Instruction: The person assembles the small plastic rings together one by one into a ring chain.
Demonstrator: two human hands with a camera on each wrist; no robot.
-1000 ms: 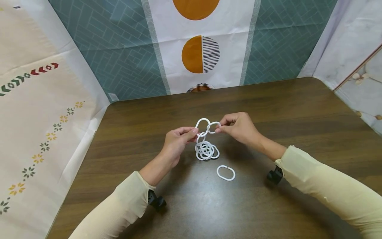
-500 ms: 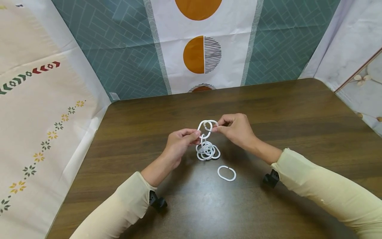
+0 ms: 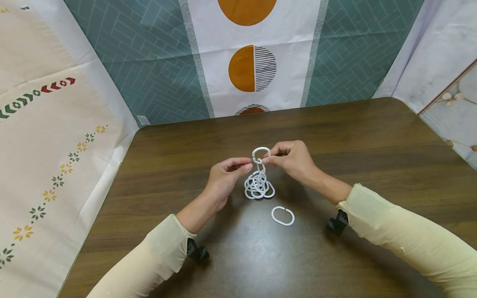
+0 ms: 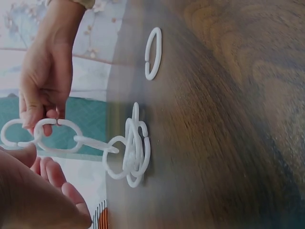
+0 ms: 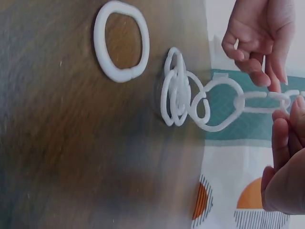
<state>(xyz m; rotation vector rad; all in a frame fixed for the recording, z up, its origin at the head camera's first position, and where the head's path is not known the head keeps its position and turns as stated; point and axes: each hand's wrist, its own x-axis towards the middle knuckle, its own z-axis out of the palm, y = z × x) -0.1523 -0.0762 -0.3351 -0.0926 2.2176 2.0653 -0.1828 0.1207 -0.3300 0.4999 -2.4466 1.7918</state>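
Observation:
White oval plastic links hang joined as a chain between the two hands. My right hand pinches the chain near its top link with thumb and forefinger. Left of the chain, my left hand has thumb and forefinger apart, fingertips close beside the upper links. The chain's lower end runs down to a heap of linked rings on the table. In the right wrist view, a raised link joins this heap to the upper chain.
A single loose white link with a small gap lies on the brown wooden table, nearer the person than the heap. A patterned cloth hangs behind the table. Each wrist wears a black camera.
The upper links have swung from the left hand toward the right and now hang in a more upright line. The left fingers have parted from the link they held. The loose link stays put.

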